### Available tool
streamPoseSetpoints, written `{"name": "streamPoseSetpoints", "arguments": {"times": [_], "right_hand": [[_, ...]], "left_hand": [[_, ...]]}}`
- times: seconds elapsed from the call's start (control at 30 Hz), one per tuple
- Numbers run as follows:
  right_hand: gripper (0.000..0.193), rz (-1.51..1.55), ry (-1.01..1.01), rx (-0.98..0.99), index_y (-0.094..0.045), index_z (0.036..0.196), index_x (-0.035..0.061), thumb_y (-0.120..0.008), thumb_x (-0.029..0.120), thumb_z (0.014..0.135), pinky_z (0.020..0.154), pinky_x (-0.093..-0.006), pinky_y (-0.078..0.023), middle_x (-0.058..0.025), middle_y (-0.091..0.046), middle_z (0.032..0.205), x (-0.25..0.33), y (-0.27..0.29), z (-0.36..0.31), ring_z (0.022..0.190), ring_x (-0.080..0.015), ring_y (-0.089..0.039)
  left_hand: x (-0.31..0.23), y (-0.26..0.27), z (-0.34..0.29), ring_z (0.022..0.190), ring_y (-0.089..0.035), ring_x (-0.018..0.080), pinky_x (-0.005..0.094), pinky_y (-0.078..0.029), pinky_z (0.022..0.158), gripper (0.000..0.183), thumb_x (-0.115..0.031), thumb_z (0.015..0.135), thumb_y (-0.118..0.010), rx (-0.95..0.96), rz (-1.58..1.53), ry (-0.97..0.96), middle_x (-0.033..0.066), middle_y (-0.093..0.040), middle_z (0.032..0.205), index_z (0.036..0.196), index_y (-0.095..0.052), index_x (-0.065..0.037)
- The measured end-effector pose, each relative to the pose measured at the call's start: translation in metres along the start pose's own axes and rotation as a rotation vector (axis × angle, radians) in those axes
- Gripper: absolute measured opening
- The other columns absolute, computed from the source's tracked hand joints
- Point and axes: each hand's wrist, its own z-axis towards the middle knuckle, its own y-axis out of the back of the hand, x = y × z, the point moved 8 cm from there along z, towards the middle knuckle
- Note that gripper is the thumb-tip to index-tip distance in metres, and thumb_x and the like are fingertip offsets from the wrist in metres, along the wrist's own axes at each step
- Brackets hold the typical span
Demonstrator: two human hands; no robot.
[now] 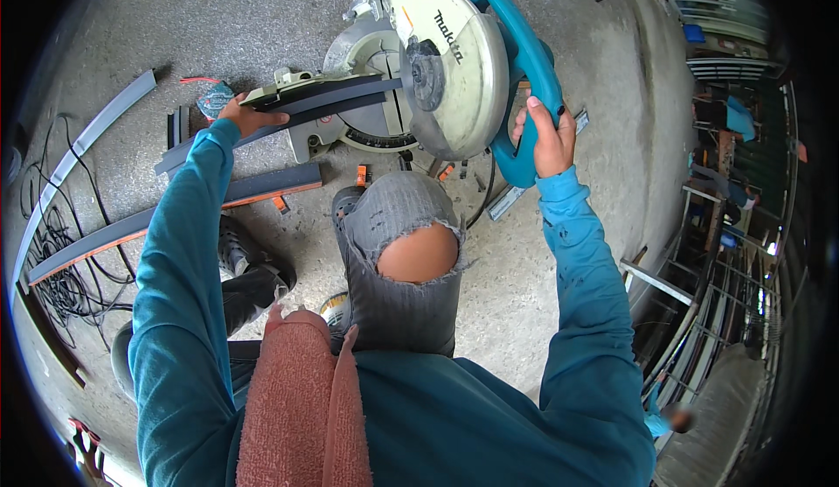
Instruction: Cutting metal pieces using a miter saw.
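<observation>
A miter saw (468, 72) with a cream blade guard and a teal handle stands on the concrete ahead of my knee. My right hand (551, 137) is wrapped round the teal handle (527, 41) on its right side. At the saw's left, my left hand (249, 118) presses a dark grey metal profile (328, 102) against the fence, its fingers curled over the piece. The profile's right end reaches the blade guard, which hides the blade and the contact point. Below the guard lies the round saw base (384, 124).
Long metal strips (96, 133) and an orange-edged profile (175, 216) lie at left, beside a tangle of black cable (74, 286). Small orange pieces (280, 204) and offcuts (507, 203) dot the floor near the saw. Metal racks (699, 268) and other people (673, 419) are at far right.
</observation>
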Motion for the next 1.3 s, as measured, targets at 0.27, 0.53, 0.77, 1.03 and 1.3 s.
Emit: {"name": "streamPoseSetpoints", "arguments": {"times": [0.27, 0.53, 0.77, 1.03, 1.3], "right_hand": [[0.030, -0.009, 0.019, -0.001, -0.057, 0.100, 0.0005, -0.062, 0.026, 0.086, 0.054, -0.0263, -0.046, -0.0044, -0.055, 0.071, -0.001, 0.001, -0.002, 0.059, -0.0114, -0.053], [0.030, -0.003, 0.031, -0.001, -0.057, 0.100, 0.0003, -0.062, 0.026, 0.086, 0.053, -0.0263, -0.046, -0.0046, -0.055, 0.070, -0.003, 0.001, -0.001, 0.058, -0.0117, -0.053], [0.030, -0.010, 0.028, -0.005, -0.057, 0.099, 0.0004, -0.062, 0.027, 0.086, 0.053, -0.0263, -0.046, -0.0047, -0.055, 0.069, -0.003, 0.001, -0.002, 0.056, -0.0118, -0.053], [0.031, -0.030, 0.032, -0.017, -0.057, 0.099, 0.0007, -0.063, 0.028, 0.086, 0.052, -0.0261, -0.046, -0.0046, -0.055, 0.069, -0.003, 0.003, -0.002, 0.057, -0.0115, -0.053], [0.030, -0.038, 0.028, -0.019, -0.057, 0.100, 0.0011, -0.063, 0.027, 0.085, 0.052, -0.0268, -0.046, -0.0053, -0.056, 0.069, -0.005, 0.004, -0.001, 0.057, -0.0123, -0.054]], "left_hand": [[-0.008, 0.004, -0.008, 0.115, -0.053, 0.0281, 0.0350, -0.040, 0.099, 0.078, -0.051, 0.061, -0.080, -0.007, 0.004, 0.007, 0.0126, -0.058, 0.121, 0.121, -0.057, -0.008], [0.001, 0.005, -0.005, 0.116, -0.053, 0.0281, 0.0348, -0.039, 0.100, 0.080, -0.050, 0.059, -0.081, -0.066, 0.001, 0.057, 0.0125, -0.058, 0.123, 0.122, -0.057, -0.008], [-0.005, 0.004, -0.007, 0.113, -0.054, 0.0269, 0.0343, -0.040, 0.098, 0.077, -0.053, 0.060, -0.080, -0.048, 0.022, -0.008, 0.0129, -0.058, 0.120, 0.120, -0.059, -0.009], [-0.007, 0.005, -0.008, 0.110, -0.056, 0.0265, 0.0348, -0.041, 0.096, 0.073, -0.051, 0.062, -0.079, -0.067, 0.003, -0.023, 0.0117, -0.062, 0.116, 0.119, -0.060, -0.010], [-0.011, 0.006, -0.010, 0.110, -0.056, 0.0263, 0.0340, -0.042, 0.096, 0.073, -0.051, 0.061, -0.080, -0.063, 0.021, -0.049, 0.0117, -0.062, 0.116, 0.118, -0.060, -0.010]]}}
